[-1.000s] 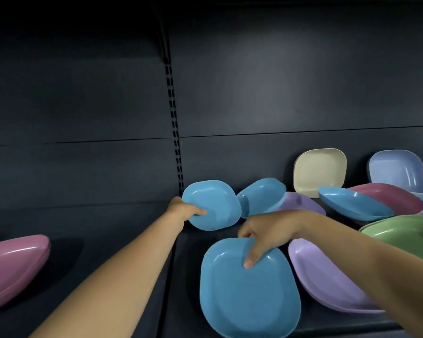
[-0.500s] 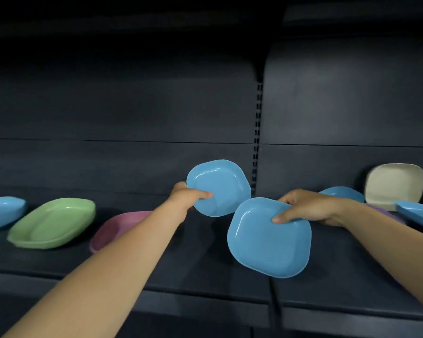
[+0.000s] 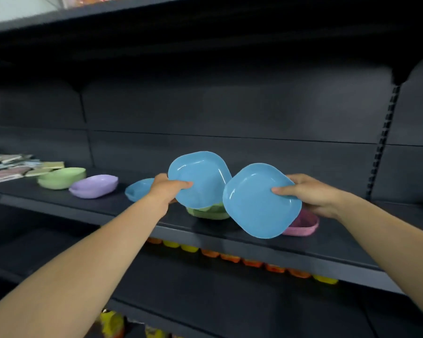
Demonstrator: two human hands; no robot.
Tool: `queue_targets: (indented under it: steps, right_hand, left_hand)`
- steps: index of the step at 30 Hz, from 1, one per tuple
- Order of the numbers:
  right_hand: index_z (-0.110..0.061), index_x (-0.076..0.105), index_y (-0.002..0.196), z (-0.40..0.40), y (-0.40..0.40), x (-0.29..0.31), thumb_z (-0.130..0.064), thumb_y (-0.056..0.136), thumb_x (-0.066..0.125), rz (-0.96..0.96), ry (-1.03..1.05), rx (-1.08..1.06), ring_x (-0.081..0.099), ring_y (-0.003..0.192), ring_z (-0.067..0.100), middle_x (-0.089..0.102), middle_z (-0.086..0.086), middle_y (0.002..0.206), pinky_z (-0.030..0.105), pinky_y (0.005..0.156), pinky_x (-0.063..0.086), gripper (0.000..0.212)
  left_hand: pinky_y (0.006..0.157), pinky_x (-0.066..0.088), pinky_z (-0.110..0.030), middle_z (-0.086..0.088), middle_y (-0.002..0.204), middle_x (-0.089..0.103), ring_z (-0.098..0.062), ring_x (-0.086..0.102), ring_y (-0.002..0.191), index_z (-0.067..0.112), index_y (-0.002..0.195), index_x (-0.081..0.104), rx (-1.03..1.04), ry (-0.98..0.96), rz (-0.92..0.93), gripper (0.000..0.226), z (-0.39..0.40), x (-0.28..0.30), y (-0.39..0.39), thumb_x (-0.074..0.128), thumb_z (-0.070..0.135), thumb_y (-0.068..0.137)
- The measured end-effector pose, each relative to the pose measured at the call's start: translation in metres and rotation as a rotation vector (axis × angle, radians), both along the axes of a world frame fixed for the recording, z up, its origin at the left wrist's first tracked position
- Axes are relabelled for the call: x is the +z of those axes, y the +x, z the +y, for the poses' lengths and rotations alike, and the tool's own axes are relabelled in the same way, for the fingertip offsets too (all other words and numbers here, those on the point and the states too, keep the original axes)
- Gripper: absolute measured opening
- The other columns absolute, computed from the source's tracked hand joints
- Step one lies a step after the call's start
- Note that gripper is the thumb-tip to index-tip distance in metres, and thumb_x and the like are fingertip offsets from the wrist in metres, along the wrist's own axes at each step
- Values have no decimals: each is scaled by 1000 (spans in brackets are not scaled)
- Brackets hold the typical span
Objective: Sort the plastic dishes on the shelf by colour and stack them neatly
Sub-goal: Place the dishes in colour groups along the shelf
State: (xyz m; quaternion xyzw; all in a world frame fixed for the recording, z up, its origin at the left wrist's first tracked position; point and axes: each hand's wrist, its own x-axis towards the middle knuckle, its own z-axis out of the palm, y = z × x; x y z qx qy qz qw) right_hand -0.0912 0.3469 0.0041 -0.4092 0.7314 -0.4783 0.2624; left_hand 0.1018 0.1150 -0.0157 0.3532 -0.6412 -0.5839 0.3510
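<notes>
**Two blue dishes in our hands**

We hold one blue dish in each hand. Our left hand (image 3: 167,189) pinches the left blue dish (image 3: 199,179) at its edge, with the thumb on the inside. Our right hand (image 3: 308,193) pinches the right blue dish (image 3: 260,201) the same way. Both dishes are tipped up in the air above the shelf (image 3: 205,230), and their edges look very close or touching.

Just behind our left hand, another blue dish (image 3: 138,191) sits on the shelf. We think the two in our hands belong on it. Under the left grip there is a green dish (image 3: 209,212), and under the right grip a pink dish (image 3: 303,225). Further out from our left hand we see a purple dish (image 3: 93,186) and then a green stack (image 3: 61,178).

So the sorting looks started but not done. Some colours seem to have their own spots, yet green shows up in two places. We cannot tell how many dishes are in each pile.

The shelf is dark and long, with a dark back wall. Past the green stack lie some flat packets (image 3: 7,167). Below the shelf we see orange and yellow things (image 3: 230,256), too blurry to name.
</notes>
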Motion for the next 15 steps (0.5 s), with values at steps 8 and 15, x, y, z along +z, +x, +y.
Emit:
queue_targets:
  steps: [8, 15]
  right_hand:
    - [-6, 58, 115, -127, 75, 3, -13, 92, 60, -106, -248, -196, 65, 94, 23, 66, 10, 111, 34, 79, 53, 24]
    - [-5, 57, 107, -212, 76, 11, -15, 92, 57, -4, -268, -285, 62, 87, 25, 64, 10, 101, 42, 83, 52, 18]
  left_hand:
    - [78, 51, -34, -9, 112, 62, -27, 59, 104, 9, 110, 56, 84, -39, -51, 37, -96, 10, 94, 75, 9, 78]
    - [79, 55, -37, -7, 102, 69, -25, 65, 94, 8, 104, 65, 41, -77, -100, 34, -176, 11, 88, 78, 6, 73]
